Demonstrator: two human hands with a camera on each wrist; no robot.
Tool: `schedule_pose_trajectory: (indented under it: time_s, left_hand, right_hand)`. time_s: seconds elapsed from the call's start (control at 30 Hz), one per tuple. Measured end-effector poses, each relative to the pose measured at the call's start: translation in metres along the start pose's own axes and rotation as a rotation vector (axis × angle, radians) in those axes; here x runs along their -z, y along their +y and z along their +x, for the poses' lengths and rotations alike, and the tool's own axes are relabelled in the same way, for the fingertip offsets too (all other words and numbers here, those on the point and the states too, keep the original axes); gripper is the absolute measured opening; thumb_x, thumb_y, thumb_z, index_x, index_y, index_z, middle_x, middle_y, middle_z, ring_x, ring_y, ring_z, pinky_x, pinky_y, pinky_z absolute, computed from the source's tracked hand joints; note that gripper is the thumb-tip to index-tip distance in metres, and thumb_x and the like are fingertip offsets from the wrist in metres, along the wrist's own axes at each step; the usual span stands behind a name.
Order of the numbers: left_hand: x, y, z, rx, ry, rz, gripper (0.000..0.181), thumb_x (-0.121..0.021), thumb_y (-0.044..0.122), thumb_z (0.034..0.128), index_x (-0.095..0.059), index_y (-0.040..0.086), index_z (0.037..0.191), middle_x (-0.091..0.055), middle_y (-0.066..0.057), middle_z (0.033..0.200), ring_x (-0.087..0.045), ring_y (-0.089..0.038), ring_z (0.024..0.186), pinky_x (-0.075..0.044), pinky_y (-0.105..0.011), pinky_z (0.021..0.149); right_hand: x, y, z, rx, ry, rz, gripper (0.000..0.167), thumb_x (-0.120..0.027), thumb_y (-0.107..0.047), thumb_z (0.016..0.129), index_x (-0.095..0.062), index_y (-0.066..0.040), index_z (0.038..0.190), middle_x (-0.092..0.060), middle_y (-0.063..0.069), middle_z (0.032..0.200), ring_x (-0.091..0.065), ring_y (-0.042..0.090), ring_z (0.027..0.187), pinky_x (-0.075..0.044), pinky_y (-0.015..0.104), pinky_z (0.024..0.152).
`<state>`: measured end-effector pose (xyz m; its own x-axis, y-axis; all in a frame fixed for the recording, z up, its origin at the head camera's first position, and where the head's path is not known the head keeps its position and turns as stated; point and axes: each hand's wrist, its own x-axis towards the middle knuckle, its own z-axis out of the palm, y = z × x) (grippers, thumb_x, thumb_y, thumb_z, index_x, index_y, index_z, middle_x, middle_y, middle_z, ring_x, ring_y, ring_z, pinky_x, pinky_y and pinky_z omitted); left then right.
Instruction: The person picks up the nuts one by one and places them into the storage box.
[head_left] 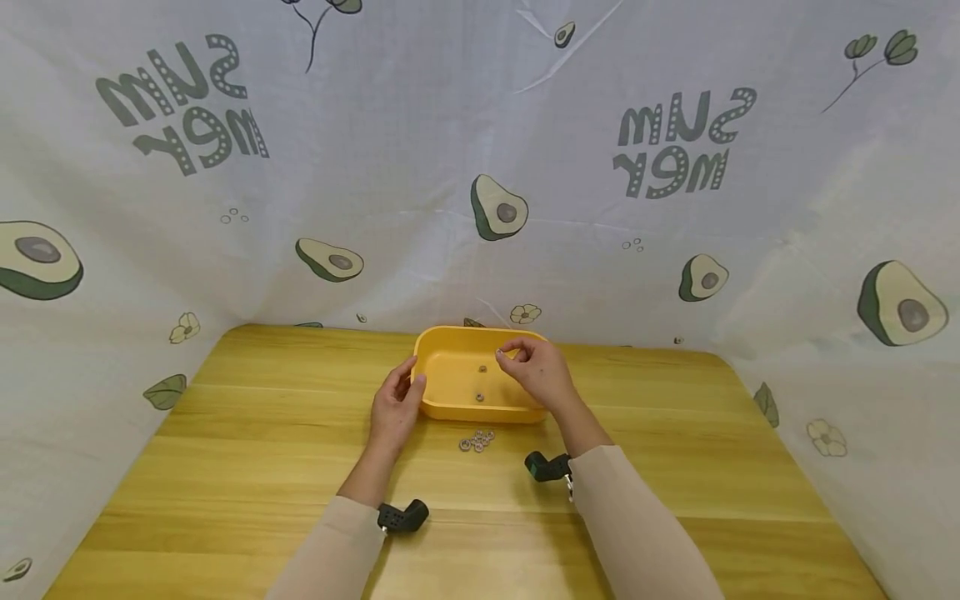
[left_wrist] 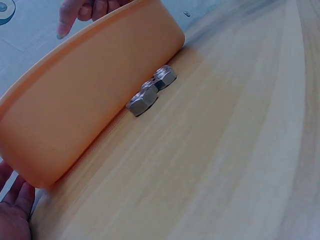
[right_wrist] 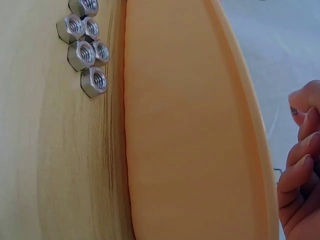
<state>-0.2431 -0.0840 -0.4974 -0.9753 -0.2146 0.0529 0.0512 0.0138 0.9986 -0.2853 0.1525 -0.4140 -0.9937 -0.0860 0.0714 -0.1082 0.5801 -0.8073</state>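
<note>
The yellow tray [head_left: 457, 412] looks orange in both wrist views. Its left end is touched by my left hand [head_left: 395, 412], with fingers loosely extended along the outer wall. Above the tray's right part, my right hand [head_left: 542, 371] pinches a small metal nut [head_left: 499, 352] between thumb and index finger; fingers hide most of it. Inside the tray lie two nuts, one towards the back [head_left: 482, 368] and one nearer the front [head_left: 480, 397]. Several hex nuts [right_wrist: 81, 54] sit clustered on the table just outside the tray's front wall.
The wooden table [head_left: 300, 475] reaches back to a pale hanging cloth [head_left: 420, 167] printed with avocados and lettering. The tray stands near the table's back edge. Black wrist cameras are strapped by both beige sleeves.
</note>
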Motion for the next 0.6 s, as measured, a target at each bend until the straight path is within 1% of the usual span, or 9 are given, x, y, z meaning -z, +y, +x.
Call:
schedule_pose_trajectory:
  time_s: [0.1,0.23,0.4,0.6]
  left_hand:
    - [0.000,-0.001,0.000,-0.015,-0.006,0.003,0.045,-0.064,0.026,0.1016,-0.058,0.012,0.144,-0.054,-0.015,0.151,-0.048,-0.034,0.144,-0.039,-0.050,0.119]
    - [0.000,0.000,0.000,-0.009,-0.008,-0.001,0.045,-0.064,0.025,0.1016,-0.058,0.012,0.144,-0.054,-0.014,0.151,-0.048,-0.033,0.144,-0.039,-0.049,0.119]
    - [0.001,0.001,0.001,0.003,-0.010,-0.011,0.045,-0.065,0.026,0.1010,-0.058,0.014,0.145,-0.053,-0.012,0.153,-0.048,-0.031,0.144,-0.039,-0.048,0.120]
    - [0.002,0.001,0.002,-0.002,-0.015,-0.030,0.046,-0.065,0.026,0.1009,-0.058,0.013,0.145,-0.052,-0.012,0.154,-0.046,-0.031,0.146,-0.038,-0.048,0.121]
  right_hand:
    - [-0.001,0.003,0.010,-0.009,0.003,0.003,0.019,-0.074,-0.026,0.093,-0.075,-0.010,0.103,-0.051,0.000,0.068,-0.042,0.017,0.058,-0.033,0.026,0.050]
    - [-0.003,0.007,0.020,-0.015,0.018,-0.007,0.017,-0.074,-0.024,0.092,-0.074,-0.009,0.102,-0.050,-0.001,0.069,-0.043,0.016,0.059,-0.034,0.025,0.052]
    - [-0.011,0.013,0.030,-0.011,0.014,-0.034,0.020,-0.074,-0.024,0.092,-0.074,-0.008,0.102,-0.052,-0.001,0.070,-0.043,0.015,0.059,-0.035,0.025,0.053]
    - [-0.021,0.013,0.037,-0.066,0.008,-0.068,0.021,-0.074,-0.027,0.092,-0.073,-0.009,0.104,-0.054,0.001,0.075,-0.046,0.016,0.063,-0.038,0.025,0.056]
